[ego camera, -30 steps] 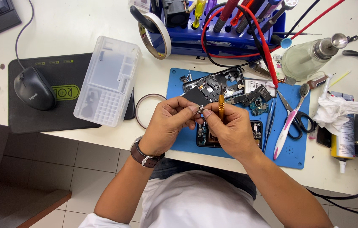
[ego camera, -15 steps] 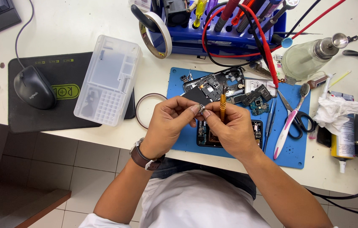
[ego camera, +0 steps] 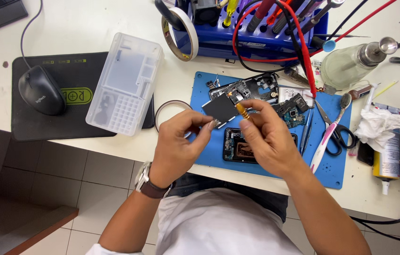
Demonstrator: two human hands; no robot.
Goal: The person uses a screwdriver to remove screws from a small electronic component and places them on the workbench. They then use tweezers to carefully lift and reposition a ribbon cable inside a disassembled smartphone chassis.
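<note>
your left hand point(ego camera: 181, 141) sits just left of the frame's centre, its thumb and forefinger pinched together on a tiny silvery part point(ego camera: 215, 123) that is too small to make out. your right hand point(ego camera: 268, 137) is just right of centre, its grip clamped on a small screwdriver point(ego camera: 242, 110) with a golden ribbed collar. only that short collar end shows above your fingers; its long axis runs on a slant, the visible end pointing toward the upper left of the frame, and the rest of the tool is hidden inside the hand. the two hands are close together, fingertips nearly meeting, above the near edge of the tabletop point(ego camera: 67, 28).

directly under them lies a blue work mat point(ego camera: 332, 174), in the centre right of the frame. on it, an opened phone body point(ego camera: 237, 148) lies flat beneath your right hand, and a dark rectangular plate point(ego camera: 219, 109) lies tilted just above your fingertips, touching the stripped phone frame point(ego camera: 256, 89) behind it. scissors point(ego camera: 334, 134) and a toothbrush with a pink handle point(ego camera: 329, 137) lie at the mat's right side.

to the left of centre a clear plastic sorting box point(ego camera: 124, 85) overlaps a black mouse pad point(ego camera: 34, 125), with a black mouse point(ego camera: 41, 89) at the far left. a blue tool rack point(ego camera: 252, 28) stands at the top.
</note>
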